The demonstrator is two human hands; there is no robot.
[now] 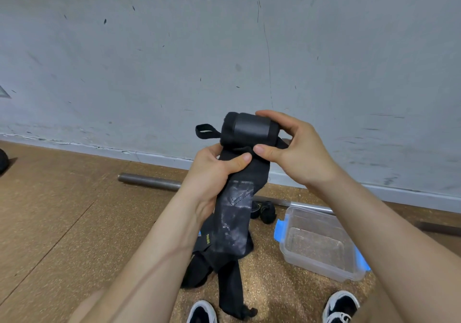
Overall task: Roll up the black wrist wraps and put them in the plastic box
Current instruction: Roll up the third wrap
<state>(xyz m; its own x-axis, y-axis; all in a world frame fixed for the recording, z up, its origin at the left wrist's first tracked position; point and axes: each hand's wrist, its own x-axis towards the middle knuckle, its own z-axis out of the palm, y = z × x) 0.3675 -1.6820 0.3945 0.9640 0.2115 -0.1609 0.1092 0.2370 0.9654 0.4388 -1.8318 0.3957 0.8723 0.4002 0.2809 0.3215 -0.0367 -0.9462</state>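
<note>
I hold a black wrist wrap (249, 130) up in front of me, its top end wound into a roll with a thumb loop sticking out to the left. My right hand (291, 148) grips the roll between fingers and thumb. My left hand (214, 173) grips the loose strip just below the roll; the rest hangs down past a grey patch. More black wrap (199, 268) lies crumpled on the floor below. A clear plastic box (321, 245) with blue clips stands open on the floor to the right. A rolled black wrap (265, 210) lies on the floor beside the box.
A metal bar (149, 180) lies along the foot of the grey wall. The floor is brown cork-like matting. My two black-and-white shoes (340, 305) show at the bottom edge. A dark round object (3, 160) sits at the far left.
</note>
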